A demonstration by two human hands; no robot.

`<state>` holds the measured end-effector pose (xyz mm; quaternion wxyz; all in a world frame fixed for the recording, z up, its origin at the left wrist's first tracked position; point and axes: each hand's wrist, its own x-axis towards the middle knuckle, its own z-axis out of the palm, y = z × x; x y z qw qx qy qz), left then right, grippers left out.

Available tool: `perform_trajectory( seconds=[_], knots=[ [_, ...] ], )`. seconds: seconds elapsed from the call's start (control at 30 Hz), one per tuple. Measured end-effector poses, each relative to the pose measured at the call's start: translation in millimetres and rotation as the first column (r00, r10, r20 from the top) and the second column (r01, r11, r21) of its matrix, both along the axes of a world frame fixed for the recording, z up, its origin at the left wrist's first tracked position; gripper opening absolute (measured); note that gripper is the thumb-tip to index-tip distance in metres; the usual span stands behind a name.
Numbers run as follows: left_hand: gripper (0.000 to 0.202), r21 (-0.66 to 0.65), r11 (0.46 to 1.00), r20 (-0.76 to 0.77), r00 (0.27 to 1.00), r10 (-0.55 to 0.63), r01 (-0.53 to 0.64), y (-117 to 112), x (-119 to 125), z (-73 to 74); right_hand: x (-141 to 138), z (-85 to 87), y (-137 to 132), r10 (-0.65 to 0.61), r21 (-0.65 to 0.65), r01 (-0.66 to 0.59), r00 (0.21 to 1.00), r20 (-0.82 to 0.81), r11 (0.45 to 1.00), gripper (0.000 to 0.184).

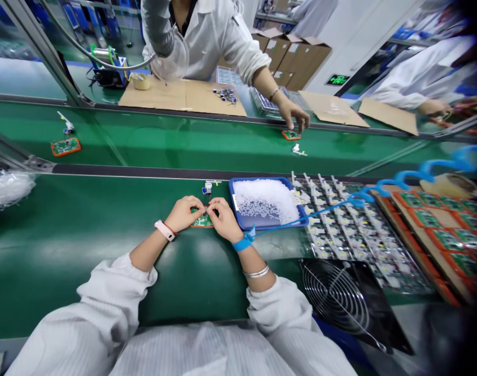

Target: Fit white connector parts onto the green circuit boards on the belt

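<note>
Hiding beneath the hands (203,216) most of a green circuit board (202,222) and anything pinched between the fingertips (212,209). Cutting off, along the top edge, a co-worker's white lab coat (201,42) at the shoulders. Blurring at the right edge, the circuit boards in orange frames (445,230). Shrinking too small to tell, the parts (225,95) on the far cardboard sheet (176,96).

The left hand (182,213) and right hand (224,219) reach forward over the worktop (66,250), held close together, wrists bent, their fingertips (212,209) nearly meeting and curled downward. Both forearms (148,256) angle inward from loose white sleeves (113,292) (a pink band (165,230) circles the left wrist, a blue strap (242,241) and silver bangle (257,272) the right).
</note>
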<state>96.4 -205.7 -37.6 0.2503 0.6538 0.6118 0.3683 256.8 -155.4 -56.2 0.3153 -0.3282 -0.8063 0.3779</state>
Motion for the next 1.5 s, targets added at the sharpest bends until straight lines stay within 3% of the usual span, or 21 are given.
perform_trajectory(
  seconds=[0.27, 0.43, 0.57, 0.67, 0.7, 0.8, 0.9, 1.33, 1.5],
  knots=[
    [0.011, -0.144, 0.989, -0.104, 0.995, 0.009, -0.024, 8.4, -0.6, 6.4, -4.7, -2.5, 4.4, -0.028, -0.030, 0.030, 0.997, 0.071, 0.999, 0.014],
    [0.011, -0.011, 1.000, -0.085, 0.996, -0.016, 0.015, 3.6, -4.5, 2.4, -1.7, 16.0, -3.2, -0.083, 0.025, 0.082, 0.996, 0.022, 0.996, 0.013],
    [0.025, 0.074, 0.997, -0.076, 0.997, -0.029, 0.035, -1.4, -5.9, -4.8, 53.1, 35.4, 12.5, -0.261, 0.227, 0.254, 0.965, -0.001, 0.940, 0.011],
    [0.026, 0.063, 0.997, -0.114, 0.993, -0.034, 0.042, -1.1, -5.3, -7.8, 113.8, 34.4, 35.1, -0.521, 0.290, 0.470, 0.843, 0.134, 0.834, 0.013],
    [0.026, 0.058, 0.997, -0.122, 0.992, -0.035, 0.043, -0.6, -4.9, -8.0, 130.7, 31.0, 41.7, -0.552, 0.280, 0.491, 0.807, 0.210, 0.825, 0.015],
    [0.025, 0.050, 0.998, -0.115, 0.993, -0.036, 0.042, 0.7, -4.3, -7.2, 159.4, 18.3, 52.9, -0.547, 0.232, 0.496, 0.746, 0.379, 0.837, 0.014],
    [0.025, 0.053, 0.997, -0.123, 0.992, -0.042, 0.049, 0.9, -4.4, -6.2, 161.9, 10.6, 54.3, -0.537, 0.229, 0.488, 0.722, 0.437, 0.842, 0.013],
    [0.019, 0.058, 0.997, -0.125, 0.991, -0.044, 0.052, -1.3, -1.7, -6.4, 164.3, 2.1, 62.9, -0.540, 0.384, 0.393, 0.717, 0.441, 0.835, 0.016],
    [0.019, 0.060, 0.997, -0.123, 0.992, -0.039, 0.047, -0.8, -0.4, -7.4, 164.1, -1.1, 69.5, -0.477, 0.377, 0.324, 0.755, 0.450, 0.868, 0.017]
  ],
)
